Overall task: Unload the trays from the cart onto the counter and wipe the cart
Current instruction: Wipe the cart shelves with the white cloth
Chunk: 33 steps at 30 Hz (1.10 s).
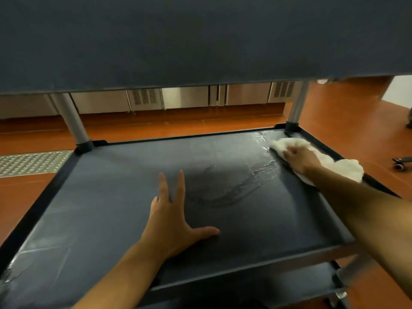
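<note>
I look under the cart's dark top shelf at its middle shelf, a dark grey tray-like surface with a raised rim. My right hand presses a white cloth onto the shelf's far right corner, beside the rim. Wet streaks shine on the shelf left of the cloth. My left hand lies flat on the shelf's middle with fingers spread, holding nothing. No trays are in view on this shelf.
Two metal posts rise at the far corners. A lower shelf shows beneath the near edge. Stainless cabinets line the far side across an orange floor, with a metal floor grate at left and a wheeled base at right.
</note>
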{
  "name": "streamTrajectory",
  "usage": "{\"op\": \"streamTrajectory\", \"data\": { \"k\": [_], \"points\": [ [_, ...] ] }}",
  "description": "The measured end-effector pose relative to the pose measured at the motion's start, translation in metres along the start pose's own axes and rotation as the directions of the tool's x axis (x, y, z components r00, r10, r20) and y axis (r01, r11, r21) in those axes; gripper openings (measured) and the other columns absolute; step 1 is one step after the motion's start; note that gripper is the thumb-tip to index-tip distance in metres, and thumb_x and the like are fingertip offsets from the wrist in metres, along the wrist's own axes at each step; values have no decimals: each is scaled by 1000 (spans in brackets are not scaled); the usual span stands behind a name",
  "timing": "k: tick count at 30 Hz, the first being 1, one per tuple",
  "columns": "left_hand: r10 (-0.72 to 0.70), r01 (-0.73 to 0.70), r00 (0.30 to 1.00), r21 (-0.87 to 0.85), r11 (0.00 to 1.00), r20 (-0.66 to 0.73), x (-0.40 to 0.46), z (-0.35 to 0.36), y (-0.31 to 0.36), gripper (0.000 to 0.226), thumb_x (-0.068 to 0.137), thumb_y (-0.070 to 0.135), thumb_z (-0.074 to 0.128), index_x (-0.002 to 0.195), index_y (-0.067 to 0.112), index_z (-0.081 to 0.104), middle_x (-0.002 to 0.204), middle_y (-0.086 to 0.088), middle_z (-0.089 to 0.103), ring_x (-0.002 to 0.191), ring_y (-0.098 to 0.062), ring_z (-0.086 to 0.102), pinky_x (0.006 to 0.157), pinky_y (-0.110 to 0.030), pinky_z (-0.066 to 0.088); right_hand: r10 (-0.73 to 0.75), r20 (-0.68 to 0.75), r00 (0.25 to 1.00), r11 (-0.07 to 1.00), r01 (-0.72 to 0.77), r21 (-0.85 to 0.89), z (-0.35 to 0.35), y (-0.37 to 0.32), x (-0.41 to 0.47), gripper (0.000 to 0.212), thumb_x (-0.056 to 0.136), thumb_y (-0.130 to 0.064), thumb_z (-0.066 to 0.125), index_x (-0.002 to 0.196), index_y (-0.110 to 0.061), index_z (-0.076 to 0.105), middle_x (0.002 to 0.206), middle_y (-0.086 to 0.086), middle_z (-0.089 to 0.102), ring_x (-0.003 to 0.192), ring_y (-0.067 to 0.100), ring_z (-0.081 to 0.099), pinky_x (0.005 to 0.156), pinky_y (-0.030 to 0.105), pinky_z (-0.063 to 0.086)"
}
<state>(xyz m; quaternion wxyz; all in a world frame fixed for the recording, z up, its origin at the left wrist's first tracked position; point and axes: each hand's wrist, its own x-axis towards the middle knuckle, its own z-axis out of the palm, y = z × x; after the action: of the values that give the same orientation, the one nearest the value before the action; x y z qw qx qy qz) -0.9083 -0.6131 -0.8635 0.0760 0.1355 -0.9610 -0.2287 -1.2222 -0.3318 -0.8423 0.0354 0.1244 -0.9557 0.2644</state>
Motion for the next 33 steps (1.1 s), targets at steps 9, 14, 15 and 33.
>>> {"op": "streamTrajectory", "data": {
  "k": [9, 14, 15, 33],
  "points": [
    [-155, 4, 943, -456, 890, -294, 2, -9, -1, 116, 75, 84, 52, 165, 31, 2, 172, -5, -14, 156, -17, 8, 120, -34, 24, -511, 452, 731, 855, 376, 357, 86, -202, -106, 24, 100, -34, 63, 117, -23, 76, 110, -5, 74, 103, 14, 68, 87, 19, 49],
    [-238, 101, 940, -471, 876, -242, -1, -9, -13, 106, 79, 88, 42, 161, 26, 19, 167, -15, 17, 149, -36, 33, 119, -55, 37, -656, 557, 509, 744, 560, 365, 53, -146, -174, 36, 99, -48, 61, 131, -34, 69, 144, -16, 60, 131, -3, 54, 115, 24, 42],
    [-227, 106, 949, -453, 885, -220, -1, -8, -15, 109, 75, 94, 39, 158, 24, 25, 162, -16, 25, 145, -37, 39, 114, -57, 43, -651, 555, 517, 751, 545, 373, 45, -127, -171, 35, 99, -43, 64, 131, -31, 71, 147, -14, 58, 136, -2, 50, 118, 24, 38],
    [-319, 89, 897, -582, 808, -307, 6, -9, -8, 86, 93, 75, 43, 161, 29, 16, 173, -9, 5, 155, -25, 21, 121, -51, 30, -678, 409, 610, 726, 644, 242, 78, -211, -169, 37, 103, -42, 55, 136, -29, 64, 129, -6, 69, 107, 8, 62, 100, 29, 51]
  ]
}}
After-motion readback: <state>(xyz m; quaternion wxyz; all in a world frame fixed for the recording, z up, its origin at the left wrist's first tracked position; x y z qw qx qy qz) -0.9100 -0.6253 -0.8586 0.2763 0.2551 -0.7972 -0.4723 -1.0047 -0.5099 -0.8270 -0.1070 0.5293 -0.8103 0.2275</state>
